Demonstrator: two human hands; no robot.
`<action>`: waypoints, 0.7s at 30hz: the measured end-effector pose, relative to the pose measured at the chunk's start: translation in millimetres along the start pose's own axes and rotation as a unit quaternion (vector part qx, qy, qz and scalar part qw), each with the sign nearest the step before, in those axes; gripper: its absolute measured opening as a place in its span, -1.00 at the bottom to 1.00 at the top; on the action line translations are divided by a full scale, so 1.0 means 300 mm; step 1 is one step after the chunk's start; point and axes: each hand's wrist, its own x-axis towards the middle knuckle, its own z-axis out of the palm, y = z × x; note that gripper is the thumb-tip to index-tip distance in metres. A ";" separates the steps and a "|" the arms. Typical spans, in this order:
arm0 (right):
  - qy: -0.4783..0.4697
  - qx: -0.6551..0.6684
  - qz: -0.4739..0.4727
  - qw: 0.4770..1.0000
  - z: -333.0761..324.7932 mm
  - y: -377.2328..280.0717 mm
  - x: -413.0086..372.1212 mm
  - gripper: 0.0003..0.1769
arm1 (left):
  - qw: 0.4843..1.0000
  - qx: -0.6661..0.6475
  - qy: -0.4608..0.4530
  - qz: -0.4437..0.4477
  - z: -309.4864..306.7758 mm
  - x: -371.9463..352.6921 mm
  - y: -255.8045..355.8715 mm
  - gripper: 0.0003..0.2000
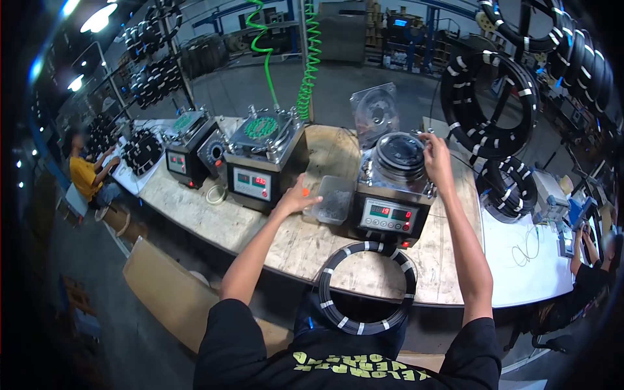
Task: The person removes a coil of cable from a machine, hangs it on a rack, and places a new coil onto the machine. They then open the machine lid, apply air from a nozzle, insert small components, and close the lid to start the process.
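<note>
My right hand [437, 159] is at the right rim of a round dark bowl [400, 153] on top of a metal machine [389, 221] with red digits. Its fingers are bent together near a small metal fitting; what they pinch is hidden. My left hand [296, 198] has its fingers spread beside a clear plastic container [335, 200] with small bits in it. A clear cover [376, 114] stands upright behind the bowl. In front of the machine, a black coil [327, 286] with white tape bands leans on the table edge over my lap.
Two similar machines [263, 166] [185, 153] stand to the left, with green spiral hoses [268, 71] hanging above. Large taped coils [455, 97] hang on a rack at the right. One person [84, 169] sits far left; another [588, 279] works at right.
</note>
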 end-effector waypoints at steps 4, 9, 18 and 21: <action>-0.007 0.017 0.005 1.000 0.002 0.000 0.003 -0.60 | 0.977 -0.118 0.096 0.147 -0.077 0.163 0.204 -0.09; 0.002 0.030 -0.005 1.000 0.009 0.025 0.004 -0.64 | 0.929 -0.301 0.018 0.213 -0.079 0.352 0.503 -0.33; -0.041 0.099 0.055 0.993 -0.014 -0.028 0.037 -0.71 | 0.940 -0.121 0.212 0.239 -0.051 0.373 0.613 -0.62; -0.107 0.328 0.171 0.923 -0.076 -0.181 0.065 -0.44 | 0.927 -0.020 0.240 0.288 -0.104 0.228 0.683 -0.68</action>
